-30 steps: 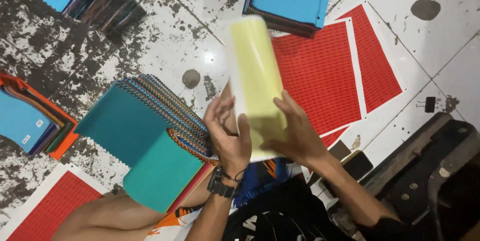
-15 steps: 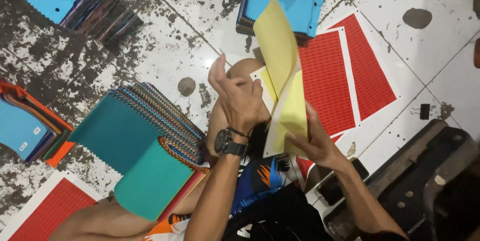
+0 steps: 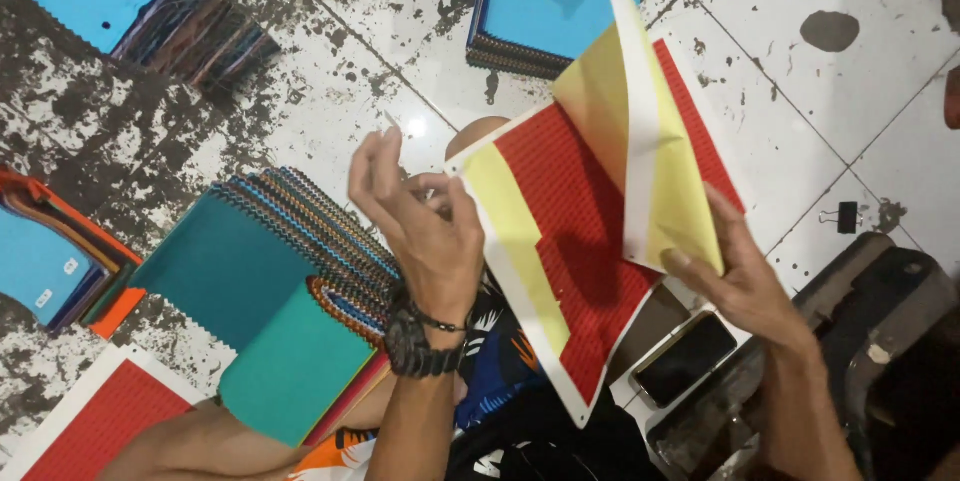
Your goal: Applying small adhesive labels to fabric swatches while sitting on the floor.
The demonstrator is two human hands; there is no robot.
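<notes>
Left hand (image 3: 425,231) pinches the red sheet's (image 3: 580,241) corner while right hand (image 3: 735,276) grips the yellow backing (image 3: 680,191), now peeled further off than moments ago, exposing red.

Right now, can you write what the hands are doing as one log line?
left hand: pinching corner of red sheet | right hand: peeling yellow backing paper | floor: teal swatch stack

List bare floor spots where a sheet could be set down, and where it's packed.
Free: tile between the top-left swatch stack, the blue swatch stack and the fanned teal swatches; also tile at upper right, above the binder clip. Crowded: around the left hand and right hand with the red sheet; phone at lower right.
</notes>
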